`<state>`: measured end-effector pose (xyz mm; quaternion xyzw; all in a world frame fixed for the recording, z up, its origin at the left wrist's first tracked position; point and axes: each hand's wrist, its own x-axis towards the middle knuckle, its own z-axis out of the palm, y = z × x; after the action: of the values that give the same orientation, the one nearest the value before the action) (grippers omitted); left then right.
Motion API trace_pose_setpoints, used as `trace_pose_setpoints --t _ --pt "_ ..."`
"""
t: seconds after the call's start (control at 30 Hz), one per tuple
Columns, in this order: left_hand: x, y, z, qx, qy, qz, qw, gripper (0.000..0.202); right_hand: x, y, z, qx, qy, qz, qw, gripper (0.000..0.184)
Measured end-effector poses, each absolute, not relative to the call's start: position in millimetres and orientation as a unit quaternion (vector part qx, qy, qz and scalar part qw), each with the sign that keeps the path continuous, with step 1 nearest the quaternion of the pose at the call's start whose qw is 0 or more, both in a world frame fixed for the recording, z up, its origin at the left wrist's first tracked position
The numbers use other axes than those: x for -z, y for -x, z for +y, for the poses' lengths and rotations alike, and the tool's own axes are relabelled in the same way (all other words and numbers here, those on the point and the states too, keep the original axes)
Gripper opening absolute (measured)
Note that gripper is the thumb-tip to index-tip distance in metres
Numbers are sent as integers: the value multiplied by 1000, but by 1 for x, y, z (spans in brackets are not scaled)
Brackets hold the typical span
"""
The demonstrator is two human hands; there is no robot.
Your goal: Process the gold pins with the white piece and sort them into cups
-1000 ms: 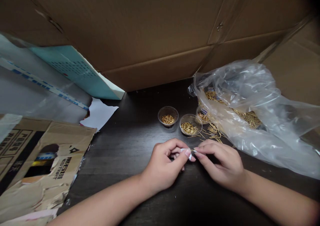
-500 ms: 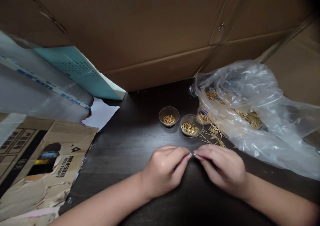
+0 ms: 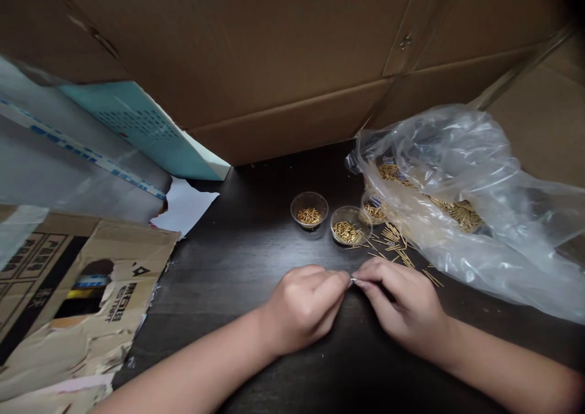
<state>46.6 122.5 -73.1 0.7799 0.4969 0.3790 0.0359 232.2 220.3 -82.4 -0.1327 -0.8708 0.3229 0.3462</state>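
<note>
Left hand [image 3: 304, 309] and right hand [image 3: 400, 304] both closed, fingertips pinching tiny bright piece [image 3: 353, 280] at lower centre, too small to identify. Fine handwork in progress over dark table [image 3: 237, 249]. Loose brass pins [image 3: 392, 242] and two clear cups [image 3: 309, 211] just ahead. Next move calls for steady pinch.

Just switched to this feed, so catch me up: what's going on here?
A person pinches a tiny pale item, too small to identify, between the left hand and right hand. Just beyond, gold-coloured pins sit in two clear plastic cups, and loose pins lie on the dark table beside a clear plastic bag.
</note>
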Motion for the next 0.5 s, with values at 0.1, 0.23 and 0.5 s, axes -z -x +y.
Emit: trace_pose_setpoints --t 0.1,0.23,0.5 --pt "73 -47 124 -385 -775 499 44 12 84 -232 219 -346 143 -864 338 14" --pt "72 -47 126 -384 -774 500 52 12 85 -231 221 -345 134 -863 345 15" --pt "67 -42 129 -417 -754 497 102 8 84 -232 228 -321 121 -890 299 7"
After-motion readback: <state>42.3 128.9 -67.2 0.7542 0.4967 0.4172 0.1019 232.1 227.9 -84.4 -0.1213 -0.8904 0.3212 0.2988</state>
